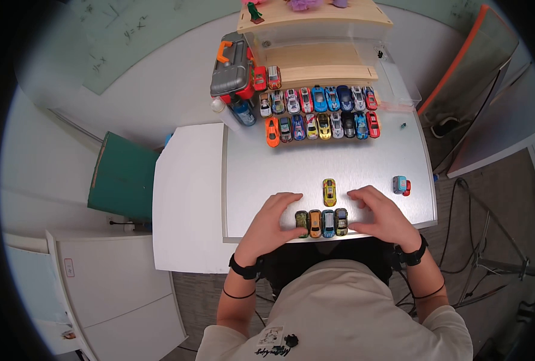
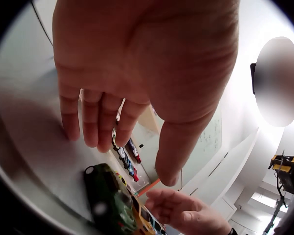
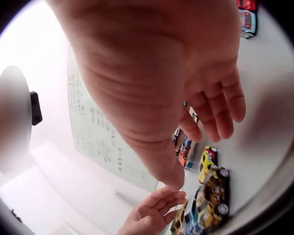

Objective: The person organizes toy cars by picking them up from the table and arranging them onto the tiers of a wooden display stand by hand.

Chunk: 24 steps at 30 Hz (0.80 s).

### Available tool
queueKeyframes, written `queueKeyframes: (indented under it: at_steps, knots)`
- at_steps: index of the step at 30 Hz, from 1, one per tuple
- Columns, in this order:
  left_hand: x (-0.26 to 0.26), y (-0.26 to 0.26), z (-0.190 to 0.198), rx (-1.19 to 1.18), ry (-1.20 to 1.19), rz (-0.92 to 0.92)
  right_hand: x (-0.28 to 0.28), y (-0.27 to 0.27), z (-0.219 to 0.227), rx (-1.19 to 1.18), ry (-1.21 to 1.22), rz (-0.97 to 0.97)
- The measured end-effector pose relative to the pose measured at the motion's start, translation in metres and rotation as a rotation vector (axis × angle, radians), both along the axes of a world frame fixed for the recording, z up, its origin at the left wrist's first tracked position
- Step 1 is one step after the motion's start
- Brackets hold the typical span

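Close to the table's near edge, several toy cars stand side by side: a dark green car point(image 1: 302, 224), an orange car point(image 1: 315, 224), a light blue car point(image 1: 328, 224) and a brown-patterned car point(image 1: 341, 222). Just beyond them sits a yellow toy car point(image 1: 329, 192). My left hand point(image 1: 272, 218) is at the left end of this row, its thumb tip right at the green car point(image 2: 108, 200). At the opposite end, my right hand point(image 1: 385, 216) has its thumb beside the brown-patterned car point(image 3: 214, 198). Both hands have loosely extended fingers and hold nothing.
Two rows of toy cars point(image 1: 324, 126) line the far side of the table point(image 1: 255, 174), before a wooden shelf point(image 1: 315, 75). A toolbox point(image 1: 232, 69) and a blue bottle point(image 1: 243, 113) stand back left. A blue-and-red toy vehicle point(image 1: 400, 185) sits at right.
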State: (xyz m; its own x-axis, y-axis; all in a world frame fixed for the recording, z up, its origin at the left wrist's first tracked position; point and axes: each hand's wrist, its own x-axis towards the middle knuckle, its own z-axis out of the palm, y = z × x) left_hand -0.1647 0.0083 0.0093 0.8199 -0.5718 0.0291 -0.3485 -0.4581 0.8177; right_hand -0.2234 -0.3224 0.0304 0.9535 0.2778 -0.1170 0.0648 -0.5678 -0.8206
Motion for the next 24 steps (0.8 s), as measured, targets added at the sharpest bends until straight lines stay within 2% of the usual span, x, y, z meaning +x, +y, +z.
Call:
queueKeyframes:
  at_steps: [1,4,11,24]
  knots:
    - [-0.005,-0.001,-0.002,0.011,-0.005,-0.01,-0.005,0.001,-0.006,0.002,0.0,-0.002]
    - [-0.008,-0.001,-0.003,0.044,0.062,-0.031,-0.019,0.009,-0.026,-0.117,-0.216,0.04]
    - [-0.005,-0.003,-0.005,0.121,0.029,-0.082,-0.017,0.016,-0.022,-0.168,-0.221,0.031]
    - [-0.008,-0.001,-0.006,0.101,-0.024,-0.085,-0.016,0.021,-0.025,-0.229,-0.267,0.037]
